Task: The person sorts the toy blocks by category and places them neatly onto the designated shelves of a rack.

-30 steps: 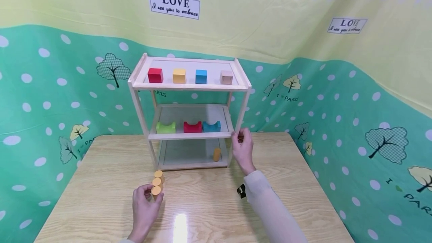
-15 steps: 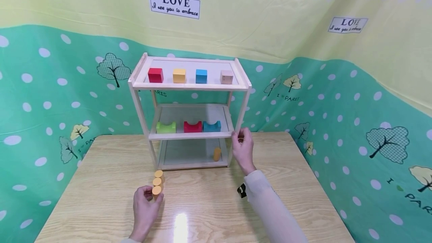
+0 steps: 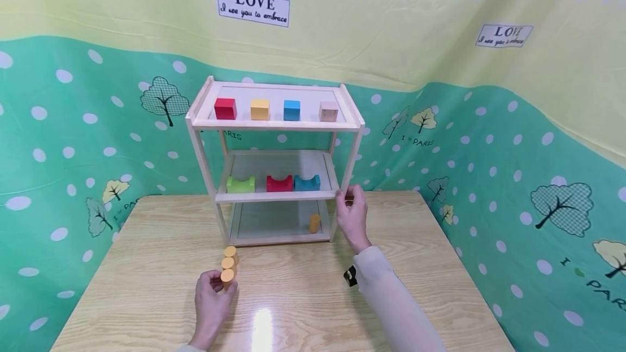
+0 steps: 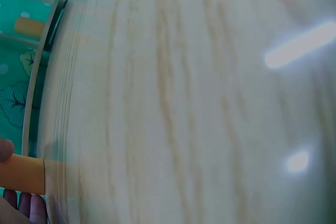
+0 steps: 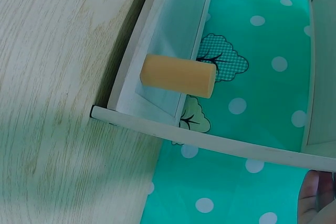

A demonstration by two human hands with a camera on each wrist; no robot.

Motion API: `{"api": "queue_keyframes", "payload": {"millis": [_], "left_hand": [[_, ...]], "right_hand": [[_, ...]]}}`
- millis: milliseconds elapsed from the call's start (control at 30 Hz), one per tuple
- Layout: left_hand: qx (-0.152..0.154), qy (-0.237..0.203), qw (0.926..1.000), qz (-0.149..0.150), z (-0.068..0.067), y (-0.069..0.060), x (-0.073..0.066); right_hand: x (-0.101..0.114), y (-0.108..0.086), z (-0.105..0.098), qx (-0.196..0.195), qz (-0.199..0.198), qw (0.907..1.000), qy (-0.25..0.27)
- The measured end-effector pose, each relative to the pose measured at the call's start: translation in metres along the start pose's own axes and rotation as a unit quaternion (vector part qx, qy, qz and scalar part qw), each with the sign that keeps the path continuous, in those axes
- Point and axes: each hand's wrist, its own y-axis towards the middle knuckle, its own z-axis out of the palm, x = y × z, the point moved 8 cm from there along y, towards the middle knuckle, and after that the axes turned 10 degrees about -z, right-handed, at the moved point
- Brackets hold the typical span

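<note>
With thumb and fingers my left hand (image 3: 212,302) pinches the nearest yellow wooden cylinder (image 3: 227,276), which stands upright on the table. Two matching cylinders, the middle one (image 3: 228,263) and the far one (image 3: 231,251), stand in line behind it. My right hand (image 3: 353,219) grips the three-tier wooden shelf (image 3: 288,197) at its right side, by the middle tier; part of the grip is hidden. On the bottom tier, near the right end, another yellow cylinder (image 5: 178,75) stands upright. In the left wrist view, the pinched cylinder (image 4: 22,173) shows between the fingers and thumb.
The top tier bears a red cube (image 3: 225,109), yellow cube (image 3: 260,110), blue cube (image 3: 292,111) and plain wooden cube (image 3: 328,112). Green (image 3: 240,185), red (image 3: 280,184) and blue (image 3: 307,183) notched blocks sit on the middle tier. A small dark object (image 3: 350,276) lies beside the right sleeve.
My left hand has shifted very slightly to the right and still pinches the nearest cylinder. The right hand, the shelf and the blocks show no visible movement.
</note>
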Motion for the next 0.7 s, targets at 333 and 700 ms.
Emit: {"api": "queue_keyframes", "payload": {"millis": [333,700], "left_hand": [[0.003,0.0,1.0,-0.005,0.0014,-0.0003,-0.0013],[-0.009,-0.005,0.9999,0.003,0.0012,-0.0018,0.0002]], "right_hand": [[0.0006,-0.0001,0.0006,0.002,-0.003,1.0,0.007],[0.0007,0.0002,0.0003,0.001,0.001,1.0,0.0]]}}
